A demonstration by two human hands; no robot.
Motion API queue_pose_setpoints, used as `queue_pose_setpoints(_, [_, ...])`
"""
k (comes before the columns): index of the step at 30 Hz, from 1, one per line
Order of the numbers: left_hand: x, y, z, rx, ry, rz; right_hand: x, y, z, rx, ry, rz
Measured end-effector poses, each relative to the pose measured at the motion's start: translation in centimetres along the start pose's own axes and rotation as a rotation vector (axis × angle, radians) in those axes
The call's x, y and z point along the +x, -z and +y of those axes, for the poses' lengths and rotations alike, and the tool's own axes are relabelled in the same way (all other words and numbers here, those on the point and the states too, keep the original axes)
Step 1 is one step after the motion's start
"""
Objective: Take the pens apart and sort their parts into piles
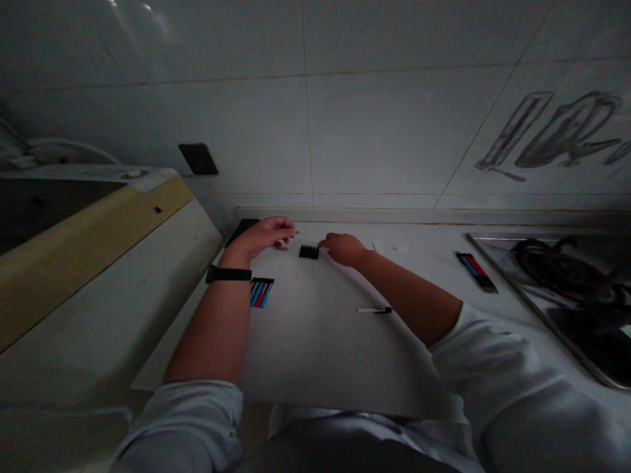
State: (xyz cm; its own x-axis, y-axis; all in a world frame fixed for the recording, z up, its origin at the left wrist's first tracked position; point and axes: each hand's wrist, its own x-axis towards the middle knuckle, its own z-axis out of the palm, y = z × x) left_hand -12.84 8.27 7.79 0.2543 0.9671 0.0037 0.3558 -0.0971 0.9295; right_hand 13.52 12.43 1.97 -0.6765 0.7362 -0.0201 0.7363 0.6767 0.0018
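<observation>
My left hand, with a dark band on its wrist, is closed above the far part of the white counter. Tiny greyish bits show near its fingertips; what the fingers pinch is too small to name. A short row of black pen caps lies side by side between my hands. At the row's right end, the bent fingers of my right hand are pressed together, the fingertips touching or nearly touching the last cap. Beside my left forearm lie several blue and red pens with black ends.
A white pen with a black cap lies right of centre. Farther right, a bundle of red, blue and black pens sits by the gas stove. Behind rises a tiled wall; a pale cabinet side borders the left.
</observation>
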Motion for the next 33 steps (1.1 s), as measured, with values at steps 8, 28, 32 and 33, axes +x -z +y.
queue_pose_setpoints(8, [0.0, 0.1, 0.0, -0.018, 0.014, 0.009, 0.0, 0.0, -0.1, -0.006, 0.033, -0.015])
queue_pose_setpoints(28, [0.5, -3.5, 0.4, -0.128, 0.014, -0.058, -5.0, 1.0, 0.6, 0.045, 0.007, 0.216])
queue_pose_setpoints(32, [-0.1, -6.1, 1.5, -0.148, -0.055, -0.131, -8.8, 0.8, 1.0, 0.285, -0.078, 0.335])
queue_pose_setpoints(33, [-0.4, -6.7, 1.8, -0.154, -0.073, -0.138, -9.7, 0.6, 1.0, 0.344, -0.09, 0.358])
